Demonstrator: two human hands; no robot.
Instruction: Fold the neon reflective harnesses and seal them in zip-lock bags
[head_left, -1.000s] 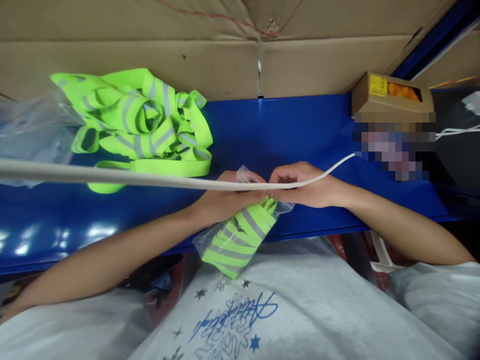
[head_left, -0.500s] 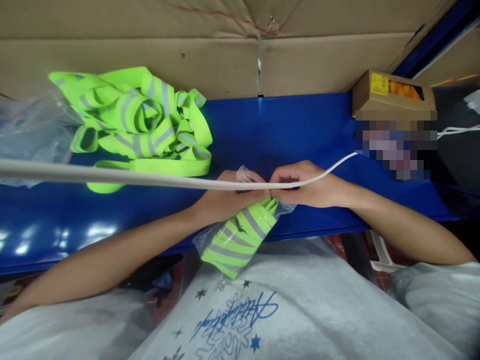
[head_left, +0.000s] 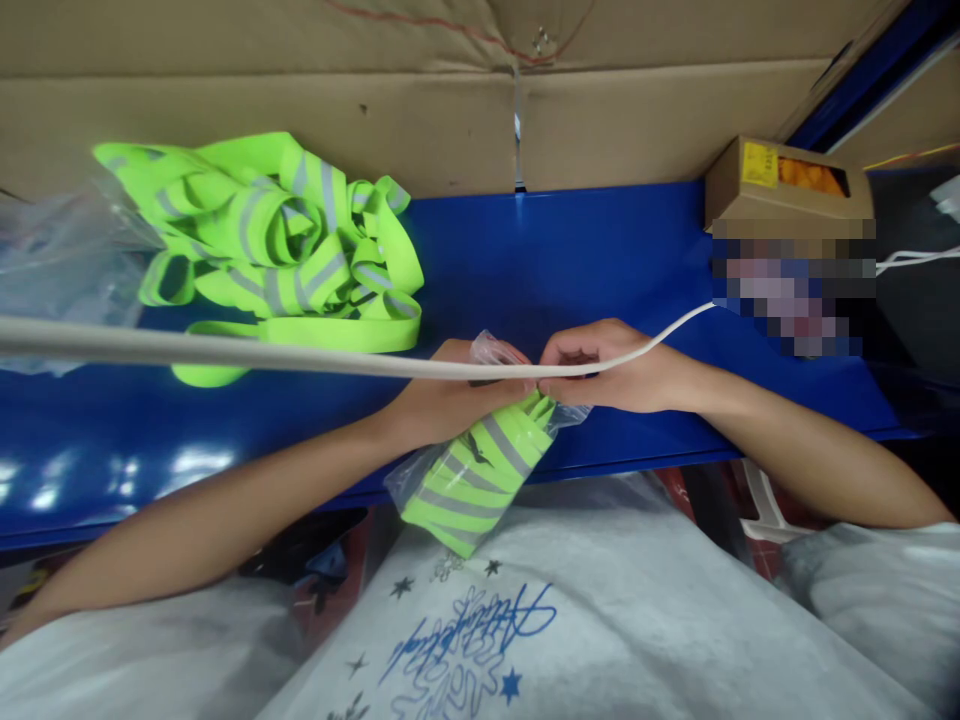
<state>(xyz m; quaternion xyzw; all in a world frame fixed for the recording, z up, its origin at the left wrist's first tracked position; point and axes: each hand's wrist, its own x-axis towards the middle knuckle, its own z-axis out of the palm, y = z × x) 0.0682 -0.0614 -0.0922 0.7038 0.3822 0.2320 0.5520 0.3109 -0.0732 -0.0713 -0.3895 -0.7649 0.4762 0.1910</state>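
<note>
A clear plastic bag holds a folded neon-green strap with grey reflective stripes; it hangs over the front edge of the blue table against my shirt. My left hand is closed on the bag's upper end. My right hand pinches the bag's mouth from the right, fingers pressed together. The two hands touch at the opening. A white cable runs across in front of both hands.
A loose pile of neon-green reflective straps lies at the back left. Crumpled clear plastic bags sit at the far left. A small cardboard box stands at the back right. Cardboard panels wall off the rear.
Nothing much: both hands keep the same grip on the bag's mouth, with only a tiny shift of the view.
</note>
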